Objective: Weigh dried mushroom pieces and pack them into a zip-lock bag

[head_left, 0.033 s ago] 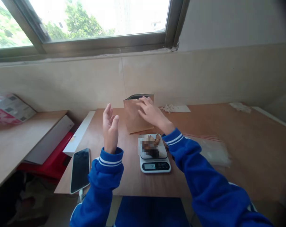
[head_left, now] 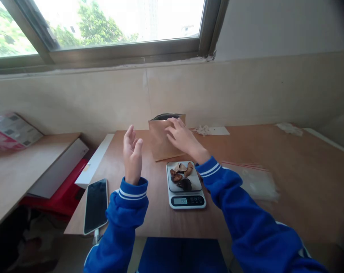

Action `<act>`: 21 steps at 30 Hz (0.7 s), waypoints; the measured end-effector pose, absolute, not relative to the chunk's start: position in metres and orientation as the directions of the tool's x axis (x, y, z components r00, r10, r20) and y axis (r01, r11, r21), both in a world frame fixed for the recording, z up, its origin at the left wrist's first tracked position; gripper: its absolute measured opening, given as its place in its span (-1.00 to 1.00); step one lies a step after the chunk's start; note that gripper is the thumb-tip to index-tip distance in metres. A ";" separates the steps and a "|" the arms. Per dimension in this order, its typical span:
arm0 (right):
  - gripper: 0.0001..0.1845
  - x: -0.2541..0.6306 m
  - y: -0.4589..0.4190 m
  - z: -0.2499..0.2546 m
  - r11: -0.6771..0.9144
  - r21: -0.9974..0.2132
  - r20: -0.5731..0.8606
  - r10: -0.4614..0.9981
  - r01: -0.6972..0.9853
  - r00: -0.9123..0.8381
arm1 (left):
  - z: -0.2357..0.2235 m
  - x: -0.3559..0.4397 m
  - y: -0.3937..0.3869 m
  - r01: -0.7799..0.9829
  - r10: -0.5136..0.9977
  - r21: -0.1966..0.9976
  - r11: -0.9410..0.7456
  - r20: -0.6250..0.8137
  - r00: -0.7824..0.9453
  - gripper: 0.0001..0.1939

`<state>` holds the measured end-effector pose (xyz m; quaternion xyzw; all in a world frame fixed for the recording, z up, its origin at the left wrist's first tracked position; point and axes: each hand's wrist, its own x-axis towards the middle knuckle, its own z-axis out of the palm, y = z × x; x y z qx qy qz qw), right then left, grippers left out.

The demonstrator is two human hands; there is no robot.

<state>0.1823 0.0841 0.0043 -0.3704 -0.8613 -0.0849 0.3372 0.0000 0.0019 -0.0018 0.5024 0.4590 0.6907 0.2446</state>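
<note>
On the wooden table stands an upright brown paper pouch (head_left: 162,138) with its dark mouth open at the top. My right hand (head_left: 185,138) is in front of its upper right side, fingers loosely stretched and nothing visible in them; whether they touch the paper I cannot tell. Raised to the left of the pouch, my left hand (head_left: 133,155) is open and empty, thumb apart from the fingers. Between my forearms sits a white digital kitchen scale (head_left: 172,195) with a lit display. Several dried brown, pale and black pieces (head_left: 185,184) lie on its plate, their kind unclear.
A phone (head_left: 95,206) with a cable lies at the table's left edge. Clear zip bags (head_left: 259,182) are right of my right forearm. Pale scraps (head_left: 202,130) and a white card (head_left: 219,131) lie by the wall. A second table (head_left: 26,159) stands left.
</note>
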 end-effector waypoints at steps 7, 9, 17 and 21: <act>-0.81 0.190 0.021 -0.015 0.767 -0.142 0.741 0.502 0.626 -0.446 | 0.003 0.015 -0.002 0.209 0.809 0.882 -0.422 0.471 -0.352 -0.57; -0.83 0.197 -0.001 -0.020 0.787 -0.165 0.741 0.497 0.595 -0.452 | 0.000 0.019 -0.009 0.261 0.821 0.875 -0.408 0.477 -0.314 -0.59; -0.71 0.212 -0.048 -0.026 0.795 -0.119 0.686 0.498 0.594 -0.529 | -0.013 0.029 -0.046 0.439 0.893 0.839 -0.321 0.422 -0.154 -0.81; -0.70 0.207 -0.054 -0.033 0.817 -0.095 0.694 0.464 0.569 -0.550 | -0.018 0.028 -0.049 0.523 0.905 0.795 -0.307 0.414 -0.098 -0.82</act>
